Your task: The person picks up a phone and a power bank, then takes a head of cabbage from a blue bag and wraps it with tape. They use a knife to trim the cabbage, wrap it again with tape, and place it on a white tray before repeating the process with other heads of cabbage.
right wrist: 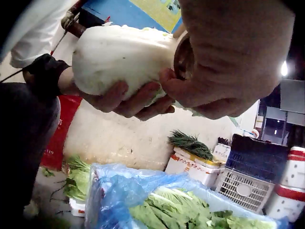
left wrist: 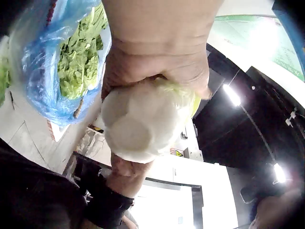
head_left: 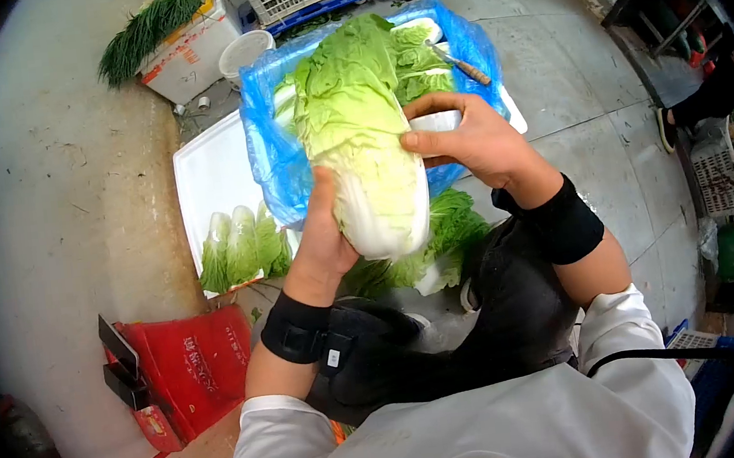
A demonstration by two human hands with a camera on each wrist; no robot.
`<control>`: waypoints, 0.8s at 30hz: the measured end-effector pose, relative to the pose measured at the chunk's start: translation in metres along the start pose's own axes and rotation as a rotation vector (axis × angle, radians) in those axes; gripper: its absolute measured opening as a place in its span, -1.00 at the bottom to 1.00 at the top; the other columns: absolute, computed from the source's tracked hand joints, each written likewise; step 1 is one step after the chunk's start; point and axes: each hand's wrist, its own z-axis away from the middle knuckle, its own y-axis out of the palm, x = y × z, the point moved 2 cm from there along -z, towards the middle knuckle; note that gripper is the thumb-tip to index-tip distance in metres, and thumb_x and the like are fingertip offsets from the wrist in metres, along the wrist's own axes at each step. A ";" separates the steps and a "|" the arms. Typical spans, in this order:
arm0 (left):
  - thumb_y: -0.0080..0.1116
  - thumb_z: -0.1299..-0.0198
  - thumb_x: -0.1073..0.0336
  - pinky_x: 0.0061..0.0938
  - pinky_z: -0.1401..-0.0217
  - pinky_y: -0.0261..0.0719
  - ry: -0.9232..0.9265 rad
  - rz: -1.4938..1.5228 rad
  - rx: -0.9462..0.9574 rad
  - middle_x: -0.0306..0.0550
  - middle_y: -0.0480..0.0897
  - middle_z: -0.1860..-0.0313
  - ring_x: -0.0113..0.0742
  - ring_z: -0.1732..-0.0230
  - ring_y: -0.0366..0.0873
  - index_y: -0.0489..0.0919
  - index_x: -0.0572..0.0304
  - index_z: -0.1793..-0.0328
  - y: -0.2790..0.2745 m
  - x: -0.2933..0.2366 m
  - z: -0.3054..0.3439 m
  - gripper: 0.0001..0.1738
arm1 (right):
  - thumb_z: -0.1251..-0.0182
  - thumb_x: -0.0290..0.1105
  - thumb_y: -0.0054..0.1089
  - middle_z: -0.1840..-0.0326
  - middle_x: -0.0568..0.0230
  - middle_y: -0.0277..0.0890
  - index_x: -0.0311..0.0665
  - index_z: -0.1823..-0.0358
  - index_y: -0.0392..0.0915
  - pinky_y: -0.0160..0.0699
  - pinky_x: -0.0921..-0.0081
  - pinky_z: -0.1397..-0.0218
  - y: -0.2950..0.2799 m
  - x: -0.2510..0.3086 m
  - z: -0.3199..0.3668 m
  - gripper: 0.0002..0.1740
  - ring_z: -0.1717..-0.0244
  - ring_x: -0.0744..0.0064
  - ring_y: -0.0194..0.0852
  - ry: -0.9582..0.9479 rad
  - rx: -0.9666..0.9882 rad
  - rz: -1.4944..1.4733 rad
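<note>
A large napa cabbage (head_left: 357, 132) is held up over the lap, its white base toward the body and its green leaves pointing away. My left hand (head_left: 325, 238) grips it low on the left side; in the right wrist view the left fingers (right wrist: 138, 98) curl round its underside. On the other side my right hand (head_left: 478, 132) pinches the cabbage's edge between thumb and fingers. A round, tan-rimmed shape (right wrist: 182, 55) shows inside the right hand's grip; I cannot tell what it is. The white base (left wrist: 143, 129) faces the left wrist camera.
Beyond the cabbage stands a blue-plastic-lined crate (head_left: 275, 163) of cabbages, with a wooden-handled tool (head_left: 468, 68) on top. Several cabbages (head_left: 239, 242) lie on a white board (head_left: 201, 179) at left. Loose leaves (head_left: 452, 224) lie near the knees. A red bag-like object (head_left: 202, 362) is at lower left.
</note>
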 end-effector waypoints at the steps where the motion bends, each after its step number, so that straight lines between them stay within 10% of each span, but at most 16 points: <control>1: -0.35 -0.56 -0.32 -0.13 -0.45 0.53 -0.002 -0.007 -0.009 0.12 0.46 -0.49 -0.02 -0.40 0.53 0.17 0.27 -0.64 0.000 0.002 0.002 -0.14 | -0.15 -0.21 0.64 0.03 0.20 0.66 -0.46 -0.13 0.58 0.75 0.50 0.01 0.001 0.003 0.001 -0.36 0.11 0.50 0.67 0.032 -0.025 0.021; 4: -0.27 -0.49 -0.39 -0.13 -0.44 0.55 0.018 -0.334 -0.165 0.15 0.46 -0.48 -0.03 -0.40 0.53 0.19 0.25 -0.63 0.008 0.003 0.001 -0.09 | -0.22 -0.23 0.57 0.04 0.31 0.63 -0.38 -0.16 0.57 0.70 0.51 0.02 0.003 0.005 0.000 -0.43 0.07 0.56 0.63 -0.085 0.040 0.089; 11: -0.12 -0.35 -0.49 -0.14 -0.41 0.57 0.033 -0.087 -0.118 0.14 0.45 -0.49 -0.03 -0.41 0.53 0.18 0.21 -0.64 -0.006 0.005 0.003 0.04 | -0.17 -0.13 0.61 0.10 0.27 0.66 -0.38 -0.16 0.58 0.72 0.54 0.13 0.002 -0.001 0.002 -0.35 0.11 0.49 0.66 0.114 0.062 0.028; 24: -0.38 -0.42 -0.52 -0.13 -0.56 0.39 0.026 -0.384 -0.153 0.08 0.35 -0.58 -0.04 -0.53 0.37 0.11 0.18 -0.68 -0.006 0.005 -0.005 0.03 | -0.14 -0.16 0.64 -0.14 0.01 0.59 -0.55 -0.31 0.44 0.78 0.36 -0.09 0.000 0.004 0.005 -0.16 -0.09 0.32 0.67 -0.029 -0.002 -0.099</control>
